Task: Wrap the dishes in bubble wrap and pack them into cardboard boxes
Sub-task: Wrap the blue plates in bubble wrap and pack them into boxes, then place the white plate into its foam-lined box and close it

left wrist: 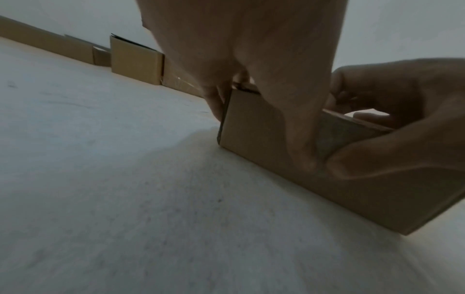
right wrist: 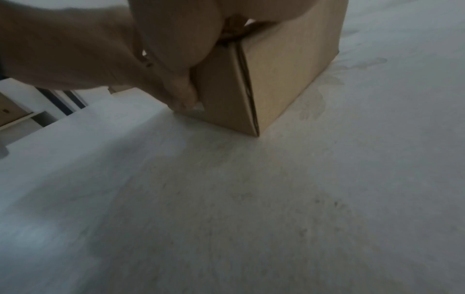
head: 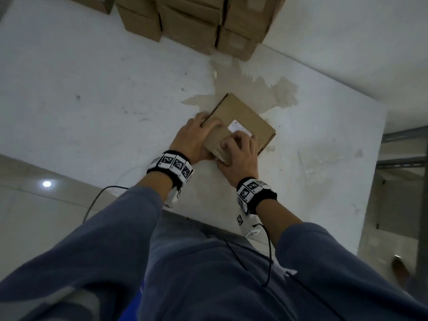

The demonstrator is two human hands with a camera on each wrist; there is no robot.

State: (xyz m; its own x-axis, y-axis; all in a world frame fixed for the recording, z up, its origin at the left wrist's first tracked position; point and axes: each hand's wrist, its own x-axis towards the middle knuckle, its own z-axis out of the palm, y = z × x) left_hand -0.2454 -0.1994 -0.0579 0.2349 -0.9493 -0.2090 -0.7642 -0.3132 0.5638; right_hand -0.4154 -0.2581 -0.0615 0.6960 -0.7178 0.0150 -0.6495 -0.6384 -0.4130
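1. Nearest the camera, two forearms in blue-grey sleeves (head: 324, 262) reach forward; each wrist wears a black band with black-and-white square markers (head: 171, 164), and thin black cables (head: 268, 251) trail back toward the body.
2. The right hand (head: 238, 154) rests on the near end of a closed cardboard box (head: 243, 119); its fingers are curled over the top, its thumb down the near side, gripping that end.
3. The left hand (head: 194, 137) holds the box's left near corner; its fingers lie close together over the top edge, its thumb pressing down the side; from the left wrist view the thumb (left wrist: 302, 139) reaches almost to the table.
4. The box sits flat on a white tabletop (head: 92, 89), near the front edge and roughly central; a white label (head: 238, 127) is stuck on its lid just beyond the right fingertips.
5. A pale brown stain (head: 266, 89) spreads across the tabletop around the far side of the box.
6. At the far edge, well apart from the hands, stands a stack of closed cardboard boxes (head: 196, 22).
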